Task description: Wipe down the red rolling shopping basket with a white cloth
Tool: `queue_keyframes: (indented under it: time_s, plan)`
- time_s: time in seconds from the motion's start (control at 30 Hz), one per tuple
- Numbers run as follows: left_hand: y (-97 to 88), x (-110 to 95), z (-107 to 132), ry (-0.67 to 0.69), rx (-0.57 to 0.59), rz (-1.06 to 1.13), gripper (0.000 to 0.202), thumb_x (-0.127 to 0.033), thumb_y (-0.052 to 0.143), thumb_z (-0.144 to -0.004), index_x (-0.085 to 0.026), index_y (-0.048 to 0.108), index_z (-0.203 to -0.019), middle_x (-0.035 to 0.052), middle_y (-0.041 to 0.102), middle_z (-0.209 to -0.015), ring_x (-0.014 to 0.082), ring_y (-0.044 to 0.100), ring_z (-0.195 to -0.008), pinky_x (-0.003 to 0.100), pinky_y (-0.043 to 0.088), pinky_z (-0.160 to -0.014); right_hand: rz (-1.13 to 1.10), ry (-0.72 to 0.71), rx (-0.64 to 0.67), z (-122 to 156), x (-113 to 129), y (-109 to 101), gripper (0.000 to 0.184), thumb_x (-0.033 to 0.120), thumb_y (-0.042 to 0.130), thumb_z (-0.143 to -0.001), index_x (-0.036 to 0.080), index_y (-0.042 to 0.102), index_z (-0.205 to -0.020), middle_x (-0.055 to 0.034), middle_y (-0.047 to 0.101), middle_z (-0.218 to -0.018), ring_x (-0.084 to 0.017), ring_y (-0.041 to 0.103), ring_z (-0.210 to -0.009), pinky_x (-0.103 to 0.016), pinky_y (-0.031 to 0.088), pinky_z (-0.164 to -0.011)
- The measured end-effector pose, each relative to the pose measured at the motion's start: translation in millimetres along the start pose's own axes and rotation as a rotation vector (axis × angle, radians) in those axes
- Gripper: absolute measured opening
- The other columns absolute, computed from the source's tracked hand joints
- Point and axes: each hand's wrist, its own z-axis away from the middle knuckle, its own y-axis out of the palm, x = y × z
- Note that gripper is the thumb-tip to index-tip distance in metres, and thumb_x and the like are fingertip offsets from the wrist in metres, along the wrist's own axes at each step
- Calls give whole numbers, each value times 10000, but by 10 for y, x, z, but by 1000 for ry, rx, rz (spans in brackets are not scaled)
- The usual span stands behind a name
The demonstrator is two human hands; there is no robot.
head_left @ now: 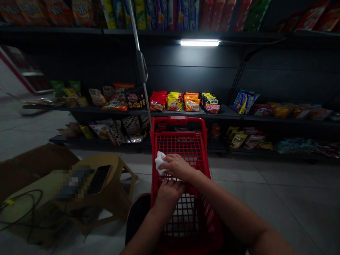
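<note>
Fingers [168, 165] of the right hand [180, 168] clutch a white cloth [159, 162] at a red shopping basket [179, 134]; the left hand's [169, 195] grip, just below, is too dim to tell. Snack shelves [228, 112] stand beyond, tiled floor [244, 187] beneath.

Ahead of the fingers [168, 165] of the right hand [180, 167], the way is barred by the raised handle [178, 120] of the red basket [191, 244]; to their left, by a slanting pole [142, 67] and a stool [114, 166]. To their right, past the basket, open air is found over the floor [252, 180].
</note>
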Motion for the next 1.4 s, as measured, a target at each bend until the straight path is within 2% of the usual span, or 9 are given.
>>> queue_keyframes:
  time_s: [0.3, 0.4, 0.6, 0.7, 0.83, 1.07, 1.17, 1.27, 1.4]
  plan:
    - [-137, -81, 53, -65, 54, 71, 180, -213, 562, -936, -261, 628, -1096, 1, 695, -928, 172, 617, -864, 367, 388, -803, 149, 433, 31, 1262, -437, -492, 268, 148, 655, -845, 291, 719, -1063, -57, 615, -1134, -199, 549, -1001, -341, 417, -917]
    - [-105, -119, 102, -78, 7, 67, 220, -208, 561, -938, -269, 618, -1142, -1, 713, -985, 176, 623, -891, 379, 387, -810, 169, 426, -8, 1109, -280, -413, 288, 163, 665, -842, 288, 703, -1099, -66, 613, -1167, -222, 530, -1033, -353, 417, -919]
    - [45, -60, 176, -41, -96, 22, 255, -191, 596, -914, -290, 655, -1142, 6, 733, -1007, 197, 636, -937, 401, 419, -880, -48, 9, 56, 166, 211, -15, 272, 310, 625, -908, 319, 679, -1174, -38, 616, -1222, -219, 504, -1054, -375, 381, -954]
    - [56, -20, 195, -10, -126, 38, 260, -175, 584, -918, -269, 661, -1149, 11, 739, -1047, 200, 649, -966, 389, 453, -884, -86, -85, 99, 26, 253, -22, 278, 329, 601, -923, 331, 678, -1190, -26, 618, -1244, -215, 507, -1052, -370, 374, -947]
    - [-54, -40, 211, -67, -60, 102, 290, -172, 566, -927, -262, 644, -1192, 20, 743, -1060, 176, 668, -924, 306, 489, -739, -45, 17, 135, 465, 105, -215, 291, 257, 652, -879, 381, 704, -1138, -8, 640, -1238, -244, 498, -1108, -394, 341, -950]
    - [-197, -58, 206, -81, 44, 164, 360, -137, 569, -909, -253, 620, -1246, 7, 710, -1209, 176, 647, -1049, 296, 547, -800, 80, 363, 210, 1425, -232, -574, 368, 126, 686, -806, 412, 737, -1032, -9, 653, -1212, -249, 532, -1092, -389, 319, -903]
    - [-171, -52, 199, -65, 59, 153, 344, -149, 576, -909, -247, 630, -1235, 12, 713, -1203, 178, 653, -1043, 289, 558, -790, 99, 291, 216, 1223, -168, -521, 275, 158, 689, -822, 356, 745, -1005, -34, 671, -1130, -241, 534, -1049, -378, 331, -895]
    - [-121, -56, 202, -65, 53, 122, 330, -157, 577, -910, -259, 642, -1218, 17, 724, -1171, 183, 671, -997, 284, 564, -740, 19, 106, 187, 694, 21, -309, 211, 190, 685, -842, 305, 736, -1012, -44, 672, -1071, -216, 541, -1014, -349, 358, -902]
    - [-87, -54, 213, -63, 65, 87, 324, -143, 586, -900, -262, 660, -1192, 28, 743, -1078, 197, 677, -979, 307, 564, -795, -119, -27, 115, 48, 281, -18, 388, 187, 678, -841, 247, 630, -1221, -47, 662, -1062, -196, 562, -998, -308, 407, -884]
